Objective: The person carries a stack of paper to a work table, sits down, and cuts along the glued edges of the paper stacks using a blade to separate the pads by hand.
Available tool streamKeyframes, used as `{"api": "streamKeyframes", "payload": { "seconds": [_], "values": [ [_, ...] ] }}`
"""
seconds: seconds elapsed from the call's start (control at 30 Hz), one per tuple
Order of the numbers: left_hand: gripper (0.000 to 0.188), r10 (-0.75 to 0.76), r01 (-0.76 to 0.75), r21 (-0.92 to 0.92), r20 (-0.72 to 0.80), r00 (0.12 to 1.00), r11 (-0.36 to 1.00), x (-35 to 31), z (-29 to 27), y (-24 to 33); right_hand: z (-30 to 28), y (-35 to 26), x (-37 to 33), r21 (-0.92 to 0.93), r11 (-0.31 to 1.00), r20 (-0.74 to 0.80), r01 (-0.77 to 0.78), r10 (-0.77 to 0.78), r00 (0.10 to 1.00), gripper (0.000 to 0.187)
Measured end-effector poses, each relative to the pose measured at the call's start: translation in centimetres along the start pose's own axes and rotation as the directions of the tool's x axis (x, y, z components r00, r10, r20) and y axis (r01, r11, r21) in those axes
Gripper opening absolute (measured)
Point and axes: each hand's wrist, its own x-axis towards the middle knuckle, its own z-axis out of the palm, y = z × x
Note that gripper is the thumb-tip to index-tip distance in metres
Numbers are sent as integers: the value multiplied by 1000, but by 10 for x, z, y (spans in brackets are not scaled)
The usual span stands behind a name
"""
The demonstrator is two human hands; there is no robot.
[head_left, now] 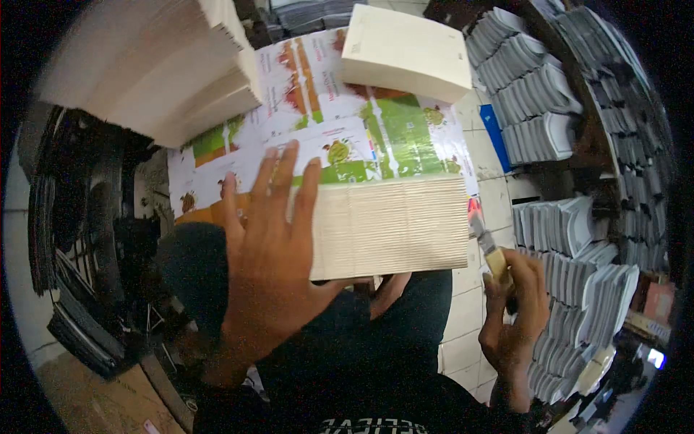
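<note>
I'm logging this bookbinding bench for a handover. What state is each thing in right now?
left hand: open, fingers spread, palm pressed flat on the paper block.
right hand: closed around a brush handle.
brush: held upright beside the block's right corner.
paper block: stacked square, its ribbed edge facing the person.
printed cover sheets: lying flat under the stacks.
cream stack: lying closed behind them.
folded booklet piles: heaped in rows on the floor.

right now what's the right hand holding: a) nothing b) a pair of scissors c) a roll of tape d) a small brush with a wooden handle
d, the right hand is closed around a small brush with a pale wooden handle, its bristle end pointing up beside the paper stack.
</note>
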Motion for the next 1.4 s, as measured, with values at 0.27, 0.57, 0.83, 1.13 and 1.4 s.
{"api": "streamKeyframes", "payload": {
  "seconds": [0.27, 0.57, 0.83, 1.13, 1.4],
  "values": [
    [100, -9, -17, -206, -125, 992, 978, -13, 23, -23, 6, -31, -1, 7, 998, 496, 69, -63, 866, 62],
    [96, -8, -40, -232, -205, 979, 972, -13, 31, -23, 2, -33, -4, -83, 981, 544, 178, -105, 832, 93],
    [94, -13, -28, -225, -179, 984, 974, -13, 29, -22, 0, -39, -5, -145, 984, 557, 107, -8, 830, 66],
    [91, 0, -47, -221, -210, 978, 974, -10, 30, -21, 9, -28, -1, -113, 961, 492, 252, -166, 854, 75],
    [88, 4, -52, -235, -198, 980, 971, -11, 27, -20, 11, -36, 7, -57, 992, 392, 109, -78, 917, 66]
  ]
}}
